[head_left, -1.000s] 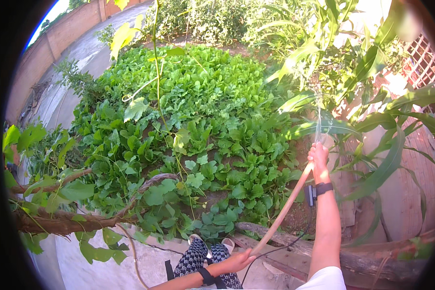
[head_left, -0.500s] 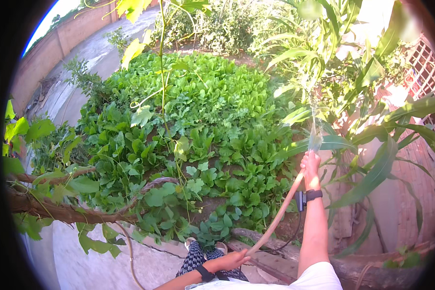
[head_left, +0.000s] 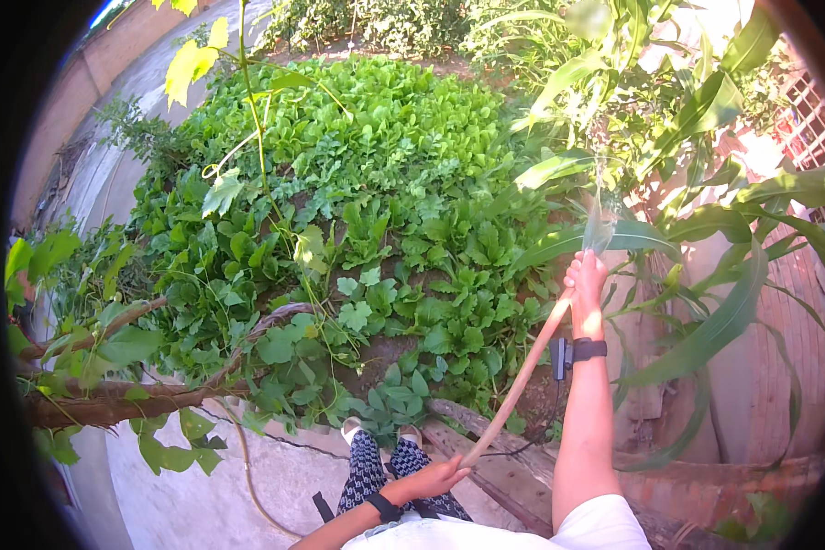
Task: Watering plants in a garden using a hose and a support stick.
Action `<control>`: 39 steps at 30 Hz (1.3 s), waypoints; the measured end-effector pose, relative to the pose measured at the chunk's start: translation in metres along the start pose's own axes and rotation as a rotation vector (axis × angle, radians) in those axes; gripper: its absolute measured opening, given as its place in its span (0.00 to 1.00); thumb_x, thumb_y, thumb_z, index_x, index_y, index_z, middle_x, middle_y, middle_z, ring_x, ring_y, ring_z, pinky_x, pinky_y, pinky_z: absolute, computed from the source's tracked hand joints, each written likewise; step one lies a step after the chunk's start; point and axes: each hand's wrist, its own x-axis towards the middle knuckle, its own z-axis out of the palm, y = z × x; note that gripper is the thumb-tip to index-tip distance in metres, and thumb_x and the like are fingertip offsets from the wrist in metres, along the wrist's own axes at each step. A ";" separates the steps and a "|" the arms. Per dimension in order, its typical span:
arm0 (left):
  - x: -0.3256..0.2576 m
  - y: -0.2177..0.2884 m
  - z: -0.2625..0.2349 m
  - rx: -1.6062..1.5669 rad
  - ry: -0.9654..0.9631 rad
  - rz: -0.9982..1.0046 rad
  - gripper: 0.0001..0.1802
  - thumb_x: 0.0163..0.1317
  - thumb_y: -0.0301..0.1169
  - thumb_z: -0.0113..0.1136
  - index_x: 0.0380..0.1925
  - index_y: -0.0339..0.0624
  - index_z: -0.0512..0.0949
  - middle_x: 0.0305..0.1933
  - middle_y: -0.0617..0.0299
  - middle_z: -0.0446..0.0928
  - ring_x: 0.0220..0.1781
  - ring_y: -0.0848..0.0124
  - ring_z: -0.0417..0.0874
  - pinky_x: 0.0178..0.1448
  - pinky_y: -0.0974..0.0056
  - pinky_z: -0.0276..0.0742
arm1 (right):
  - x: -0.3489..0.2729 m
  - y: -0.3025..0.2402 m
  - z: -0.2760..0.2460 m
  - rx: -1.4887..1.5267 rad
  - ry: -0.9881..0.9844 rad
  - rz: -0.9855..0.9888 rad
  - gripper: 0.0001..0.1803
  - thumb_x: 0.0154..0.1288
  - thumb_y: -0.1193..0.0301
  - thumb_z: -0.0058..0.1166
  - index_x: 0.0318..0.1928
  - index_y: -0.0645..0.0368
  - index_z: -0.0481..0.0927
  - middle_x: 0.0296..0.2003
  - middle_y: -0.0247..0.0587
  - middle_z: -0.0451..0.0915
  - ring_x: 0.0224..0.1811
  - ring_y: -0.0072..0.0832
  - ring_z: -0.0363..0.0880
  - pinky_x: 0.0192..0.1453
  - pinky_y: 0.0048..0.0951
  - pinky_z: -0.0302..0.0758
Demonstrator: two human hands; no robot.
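Both hands grasp the long tan garden hose (head_left: 522, 376), right hand (head_left: 585, 284) at its far spraying end, left hand (head_left: 435, 478) near; a loosened grip could swing water off the green leafy bed (head_left: 376, 229).

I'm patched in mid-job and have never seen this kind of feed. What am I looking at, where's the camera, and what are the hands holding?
There is no machine here: a person wears a fisheye camera on the head, looking down, so straight edges bend near the rim. The two bare forearms coming in from the bottom are that person's own. The right hand is raised and closed around the upper end of a tan hose, where water sprays out. The left hand holds the hose lower down. Below lies a bed of leafy green plants, with a woody branch at left and patterned trousers beneath.
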 end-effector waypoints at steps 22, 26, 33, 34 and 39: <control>0.015 0.046 -0.034 -0.092 0.377 0.107 0.15 0.60 0.38 0.40 0.32 0.36 0.60 0.18 0.56 0.65 0.19 0.67 0.66 0.24 0.63 0.63 | 0.082 -0.037 0.044 0.191 -0.171 0.011 0.03 0.51 0.78 0.40 0.29 0.63 0.65 0.14 0.30 0.61 0.09 0.19 0.58 0.10 0.19 0.57; 0.029 0.070 -0.034 -0.098 0.343 0.133 0.15 0.60 0.39 0.41 0.32 0.35 0.61 0.18 0.57 0.64 0.19 0.68 0.65 0.25 0.64 0.63 | 0.121 -0.045 0.027 0.329 -0.204 -0.003 0.03 0.46 0.80 0.39 0.24 0.60 0.65 0.10 0.31 0.59 0.07 0.24 0.57 0.07 0.22 0.56; 0.042 0.091 -0.015 -0.070 0.266 0.144 0.16 0.60 0.40 0.40 0.33 0.35 0.61 0.19 0.57 0.64 0.22 0.69 0.67 0.27 0.64 0.63 | 0.129 -0.070 0.003 0.421 -0.312 0.122 0.05 0.46 0.69 0.39 0.17 0.51 0.63 0.09 0.31 0.59 0.06 0.24 0.57 0.07 0.23 0.54; 0.042 0.091 -0.013 -0.073 0.264 0.163 0.16 0.60 0.40 0.40 0.34 0.35 0.61 0.19 0.56 0.64 0.22 0.68 0.67 0.27 0.64 0.64 | 0.123 -0.070 0.006 0.426 -0.313 0.122 0.05 0.46 0.69 0.39 0.17 0.51 0.63 0.09 0.31 0.59 0.06 0.24 0.57 0.07 0.23 0.54; 0.044 0.089 -0.008 -0.071 0.294 0.209 0.15 0.60 0.40 0.40 0.32 0.36 0.61 0.18 0.55 0.64 0.21 0.66 0.67 0.26 0.62 0.63 | 0.120 -0.076 0.007 0.352 -0.237 0.119 0.04 0.46 0.74 0.37 0.18 0.54 0.63 0.10 0.35 0.60 0.05 0.26 0.56 0.07 0.23 0.53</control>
